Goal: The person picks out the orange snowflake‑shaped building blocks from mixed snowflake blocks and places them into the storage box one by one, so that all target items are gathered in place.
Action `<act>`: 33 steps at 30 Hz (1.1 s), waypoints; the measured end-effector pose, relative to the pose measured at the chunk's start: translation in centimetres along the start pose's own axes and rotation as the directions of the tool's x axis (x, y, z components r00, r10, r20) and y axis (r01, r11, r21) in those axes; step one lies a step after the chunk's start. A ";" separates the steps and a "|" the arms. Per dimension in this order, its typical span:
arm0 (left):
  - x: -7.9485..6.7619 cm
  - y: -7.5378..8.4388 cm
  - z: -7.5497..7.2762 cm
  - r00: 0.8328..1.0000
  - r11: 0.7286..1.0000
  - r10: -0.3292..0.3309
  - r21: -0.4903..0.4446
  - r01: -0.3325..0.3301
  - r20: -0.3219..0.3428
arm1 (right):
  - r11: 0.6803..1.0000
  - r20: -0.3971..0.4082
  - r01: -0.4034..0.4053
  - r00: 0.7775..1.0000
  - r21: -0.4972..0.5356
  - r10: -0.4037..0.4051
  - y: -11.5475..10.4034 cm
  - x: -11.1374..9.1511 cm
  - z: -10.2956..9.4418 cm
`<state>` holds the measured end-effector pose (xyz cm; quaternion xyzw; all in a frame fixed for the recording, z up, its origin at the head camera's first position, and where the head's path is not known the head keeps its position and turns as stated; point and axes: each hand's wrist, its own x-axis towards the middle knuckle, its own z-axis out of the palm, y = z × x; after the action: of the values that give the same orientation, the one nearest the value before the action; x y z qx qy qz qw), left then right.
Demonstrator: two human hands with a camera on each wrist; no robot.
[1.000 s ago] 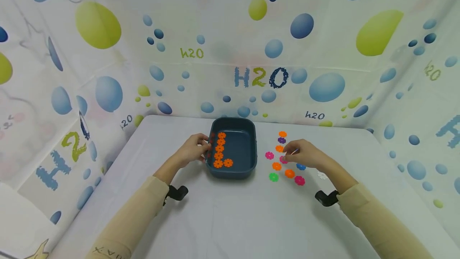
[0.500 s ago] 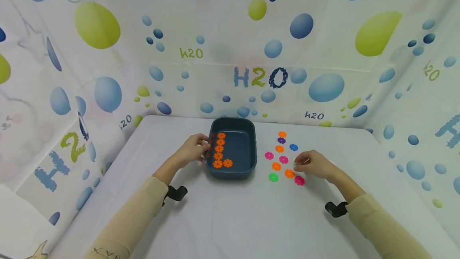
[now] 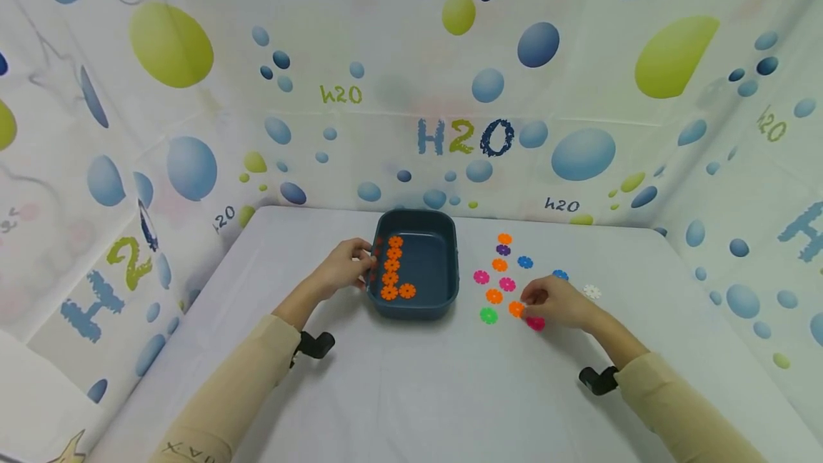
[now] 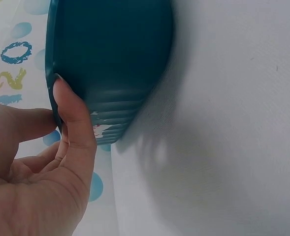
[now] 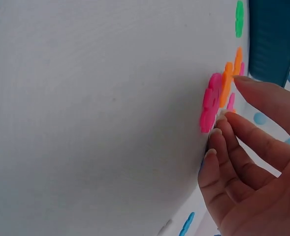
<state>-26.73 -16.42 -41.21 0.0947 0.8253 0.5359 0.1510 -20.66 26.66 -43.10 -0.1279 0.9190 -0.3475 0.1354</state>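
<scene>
the left hand (image 3: pixel 345 265) pinches the left rim of a deep, round-cornered plastic tray (image 3: pixel 431 263), thumb and fingers closed on its thin edge. the tray stands upright on the worktop (image 3: pixel 411 391), which wears a smooth white cloth; its dark teal outer wall shows parallel ridges in the left wrist view. inside, along the left, orange flower-shaped pieces (image 3: pixel 391 265) form a column of five, with a sixth to the right at the near end.

the right hand (image 3: pixel 556 302) is right of the tray, its fingers loosely bent, with a gap between thumb and forefinger and nothing seen in their hold. just beside the fingertips lie an orange scalloped disc (image 3: pixel 516 309) and a magenta scalloped disc (image 3: pixel 535 324); whether they touch either, i cannot tell. more thin, lobed pieces are scattered between tray and hand, a green one (image 3: pixel 489 316) nearest the left. farther right lies a white openwork one (image 3: pixel 592 292).
</scene>
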 end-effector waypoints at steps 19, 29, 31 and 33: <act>0.0 -0.2 0.0 1.000 1.000 0.006 -0.008 -0.006 -0.001 | 1.000 0.010 -0.029 1.000 -0.007 0.029 -0.9 0.5 0.5; 0.2 -0.3 0.0 1.000 1.000 -0.006 -0.020 0.006 0.006 | 0.990 0.073 -0.075 0.995 0.123 0.066 -1.6 0.0 -0.3; 0.2 -0.3 0.0 1.000 1.000 0.000 -0.021 0.000 0.009 | 0.987 0.084 -0.053 0.996 0.153 0.041 -2.0 0.0 -0.7; 0.2 -0.3 0.0 1.000 1.000 0.001 -0.020 -0.001 0.006 | 0.983 0.096 -0.031 0.995 0.179 0.014 -2.4 0.0 -1.1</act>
<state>-26.98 -16.49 -41.50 0.0953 0.8195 0.5438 0.1539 -20.70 25.59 -40.67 -0.1209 0.8777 -0.4214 0.1935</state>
